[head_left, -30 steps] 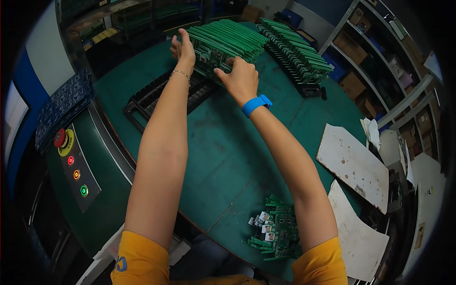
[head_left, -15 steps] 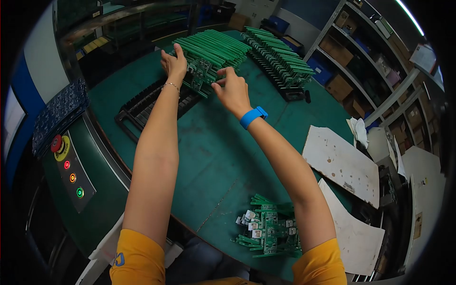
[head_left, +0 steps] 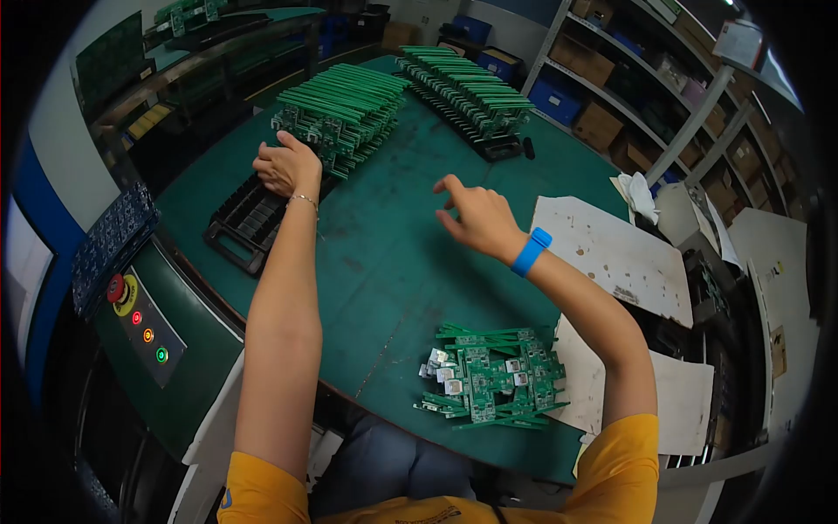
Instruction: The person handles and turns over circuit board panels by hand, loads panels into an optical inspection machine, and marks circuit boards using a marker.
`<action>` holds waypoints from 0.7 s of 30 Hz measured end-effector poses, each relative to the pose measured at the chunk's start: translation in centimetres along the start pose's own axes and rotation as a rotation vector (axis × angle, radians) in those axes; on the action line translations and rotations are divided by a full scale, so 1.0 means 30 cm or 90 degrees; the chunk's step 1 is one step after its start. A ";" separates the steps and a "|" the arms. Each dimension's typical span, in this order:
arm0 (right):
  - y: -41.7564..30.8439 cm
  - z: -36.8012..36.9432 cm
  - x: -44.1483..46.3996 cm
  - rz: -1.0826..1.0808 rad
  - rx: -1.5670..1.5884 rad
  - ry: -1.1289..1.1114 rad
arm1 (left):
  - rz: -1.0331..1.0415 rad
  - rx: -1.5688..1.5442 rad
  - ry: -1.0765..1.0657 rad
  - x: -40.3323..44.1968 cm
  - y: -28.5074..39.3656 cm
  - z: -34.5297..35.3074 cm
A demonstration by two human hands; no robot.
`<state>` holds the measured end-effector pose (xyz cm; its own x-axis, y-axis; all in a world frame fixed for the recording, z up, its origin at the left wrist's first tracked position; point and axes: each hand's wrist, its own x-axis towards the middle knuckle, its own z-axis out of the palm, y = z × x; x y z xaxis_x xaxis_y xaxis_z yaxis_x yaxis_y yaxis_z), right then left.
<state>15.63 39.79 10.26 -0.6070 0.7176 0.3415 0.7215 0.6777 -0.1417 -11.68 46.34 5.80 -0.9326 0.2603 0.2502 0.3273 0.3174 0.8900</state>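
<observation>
My left hand (head_left: 288, 166) is over the black slotted rack (head_left: 249, 218), just in front of a dense row of upright green circuit boards (head_left: 345, 105). Its fingers are curled, and whether they hold anything is hidden. Over the green tabletop (head_left: 384, 253) hangs my right hand (head_left: 478, 217), fingers apart and empty. Nearer my body lies a loose pile of green boards (head_left: 493, 375) with white and silver connectors. A second row of green boards (head_left: 471, 92) stands in another black rack at the far side.
White stained sheets (head_left: 611, 253) lie at the right. A control panel (head_left: 148, 327) with a red stop button and lit buttons is at the left, beside dark blue boards (head_left: 113, 244). Shelves with boxes (head_left: 602, 127) stand at the back right.
My right hand has left the near row of boards and moved right and toward me. My left hand has come down from the boards' side to the rack. The view has shifted.
</observation>
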 end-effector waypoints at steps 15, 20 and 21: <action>0.255 -0.501 -0.703 0.301 -0.066 0.022 | 0.218 0.170 -0.309 -0.076 -0.022 0.089; 0.308 -0.557 -0.809 0.328 -0.200 0.066 | 0.224 0.160 -0.296 -0.003 -0.069 0.158; 0.323 -0.562 -0.829 0.337 -0.224 0.074 | 0.223 0.161 -0.305 -0.005 -0.053 0.131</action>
<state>43.32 25.80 16.07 -0.1136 0.9048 0.4105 0.9914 0.1302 -0.0128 -11.47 49.37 2.85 -0.6122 0.7469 0.2594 0.6803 0.3304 0.6542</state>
